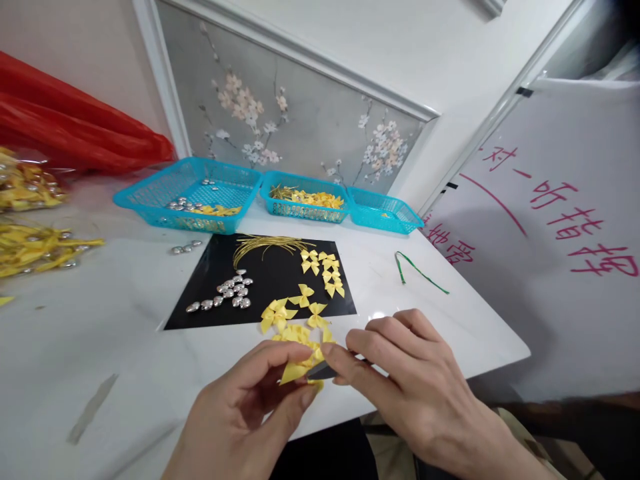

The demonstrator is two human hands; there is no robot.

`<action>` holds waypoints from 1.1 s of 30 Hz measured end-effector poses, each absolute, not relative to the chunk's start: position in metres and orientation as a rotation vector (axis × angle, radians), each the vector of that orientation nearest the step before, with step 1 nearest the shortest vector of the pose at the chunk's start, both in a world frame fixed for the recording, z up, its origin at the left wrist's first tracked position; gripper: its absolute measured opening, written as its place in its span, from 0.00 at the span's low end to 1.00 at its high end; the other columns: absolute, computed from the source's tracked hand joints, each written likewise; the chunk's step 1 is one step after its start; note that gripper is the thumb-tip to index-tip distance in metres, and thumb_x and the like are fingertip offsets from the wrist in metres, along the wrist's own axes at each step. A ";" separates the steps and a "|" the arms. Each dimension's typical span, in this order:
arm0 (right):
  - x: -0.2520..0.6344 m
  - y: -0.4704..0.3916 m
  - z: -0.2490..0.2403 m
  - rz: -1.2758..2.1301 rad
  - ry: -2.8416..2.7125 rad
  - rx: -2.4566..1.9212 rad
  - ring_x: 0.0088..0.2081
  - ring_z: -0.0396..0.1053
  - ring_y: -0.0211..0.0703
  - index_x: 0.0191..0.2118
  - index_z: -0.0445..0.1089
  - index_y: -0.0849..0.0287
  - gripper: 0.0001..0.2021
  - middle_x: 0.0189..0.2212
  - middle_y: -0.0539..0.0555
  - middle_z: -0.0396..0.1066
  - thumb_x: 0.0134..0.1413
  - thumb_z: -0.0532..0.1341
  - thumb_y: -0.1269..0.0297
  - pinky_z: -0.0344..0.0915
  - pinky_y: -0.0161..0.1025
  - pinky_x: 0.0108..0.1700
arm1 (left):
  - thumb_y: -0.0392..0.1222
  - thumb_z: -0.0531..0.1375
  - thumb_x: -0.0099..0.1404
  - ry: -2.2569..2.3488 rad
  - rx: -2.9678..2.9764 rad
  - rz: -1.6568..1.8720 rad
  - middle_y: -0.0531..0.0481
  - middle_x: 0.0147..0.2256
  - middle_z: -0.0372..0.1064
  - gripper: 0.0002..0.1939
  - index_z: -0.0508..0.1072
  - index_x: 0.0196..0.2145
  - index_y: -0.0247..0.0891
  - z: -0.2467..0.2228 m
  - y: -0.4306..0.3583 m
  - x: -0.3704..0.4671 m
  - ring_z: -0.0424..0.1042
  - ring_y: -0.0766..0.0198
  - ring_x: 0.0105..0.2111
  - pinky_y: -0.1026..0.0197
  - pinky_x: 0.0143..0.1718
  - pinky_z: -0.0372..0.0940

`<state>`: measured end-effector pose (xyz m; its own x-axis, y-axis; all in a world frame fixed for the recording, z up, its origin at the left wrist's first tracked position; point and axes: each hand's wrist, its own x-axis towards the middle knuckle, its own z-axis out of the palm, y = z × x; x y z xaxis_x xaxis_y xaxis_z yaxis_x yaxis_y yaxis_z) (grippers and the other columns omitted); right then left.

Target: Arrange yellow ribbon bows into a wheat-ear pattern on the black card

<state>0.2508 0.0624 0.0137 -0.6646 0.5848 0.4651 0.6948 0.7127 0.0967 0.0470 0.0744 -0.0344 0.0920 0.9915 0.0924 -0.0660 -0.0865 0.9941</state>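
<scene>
Near the table's front edge, my left hand (250,407) pinches a yellow ribbon bow (295,371) between thumb and forefinger. My right hand (407,380) is closed on a dark, thin-bladed tool (323,371), whose blade touches the bow; its handle is hidden in my fingers. Just behind my hands lies a pile of yellow bows (293,332). Beyond it, a black mat (270,270) bears silver beads (233,290), a bundle of gold wires (273,243) and more yellow bows (330,273).
Three blue baskets, the left one (145,200) largest, the middle (305,211) and right (387,220), stand along the wall. Bags of yellow pieces (37,247) and red plastic (75,127) lie left. A green tie (420,272) lies right, near a whiteboard (560,220).
</scene>
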 end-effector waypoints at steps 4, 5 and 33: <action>0.248 0.063 0.013 -0.385 -2.504 -0.979 0.35 0.60 0.46 0.52 0.71 0.65 0.12 0.38 0.56 0.71 0.73 0.52 0.71 0.49 0.45 0.35 | 0.38 0.68 0.54 1.060 1.260 1.197 0.54 0.37 0.83 0.11 0.82 0.36 0.49 -0.038 0.072 0.044 0.83 0.56 0.36 0.67 0.37 0.76; 0.248 0.063 0.013 -0.392 -2.496 -0.978 0.35 0.60 0.46 0.52 0.71 0.66 0.12 0.38 0.56 0.71 0.73 0.52 0.71 0.49 0.45 0.35 | 0.38 0.68 0.54 1.066 1.260 1.192 0.55 0.37 0.83 0.11 0.82 0.36 0.49 -0.039 0.071 0.044 0.83 0.57 0.36 0.67 0.38 0.76; 0.303 0.080 -0.064 -0.052 -1.806 -1.718 0.45 0.70 0.52 0.50 0.73 0.60 0.15 0.46 0.62 0.71 0.69 0.51 0.63 0.69 0.46 0.42 | 0.50 0.69 0.58 1.180 1.317 1.105 0.54 0.46 0.81 0.13 0.81 0.42 0.50 -0.057 0.083 0.033 0.79 0.59 0.45 0.70 0.46 0.72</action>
<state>0.3026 0.0801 -0.0642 0.0560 0.8845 0.4631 0.9098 0.1459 -0.3887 0.0326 0.0830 -0.0571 0.1033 0.9946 0.0073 0.0717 -0.0147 0.9973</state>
